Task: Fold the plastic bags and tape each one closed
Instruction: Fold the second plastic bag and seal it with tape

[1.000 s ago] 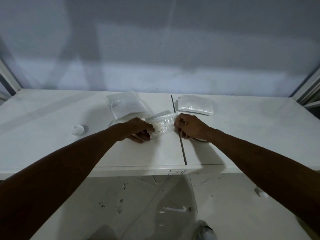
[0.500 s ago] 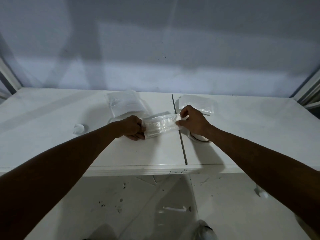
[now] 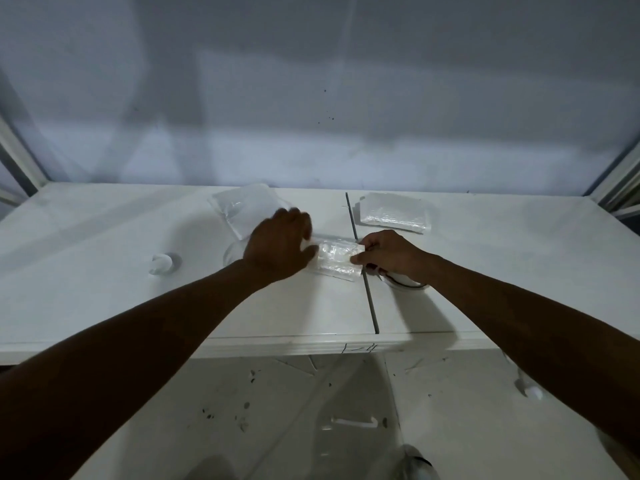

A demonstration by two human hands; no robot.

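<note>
A folded clear plastic bag [image 3: 337, 260] lies on the white table [image 3: 104, 289], just left of the dark seam [image 3: 369, 296]. My right hand [image 3: 389, 254] pinches the bag's right end between thumb and fingers. My left hand [image 3: 278, 244] lies over the bag's left end, back upward and motion-blurred. Its thumb touches the bag and its fingers are hidden. A tape roll [image 3: 410, 286] sits on the table, partly under my right wrist.
A pile of flat clear bags [image 3: 239, 209] lies behind my left hand. A stack of folded bags [image 3: 393, 213] sits right of the seam. A small white object [image 3: 161, 264] rests at the left, and a clear round rim [image 3: 230, 256] shows beside my left wrist.
My left hand has moved forward and up, from gripping the bag's left end to lying over it. The bag has come down flat on the table. My right hand still pinches the right end.
</note>
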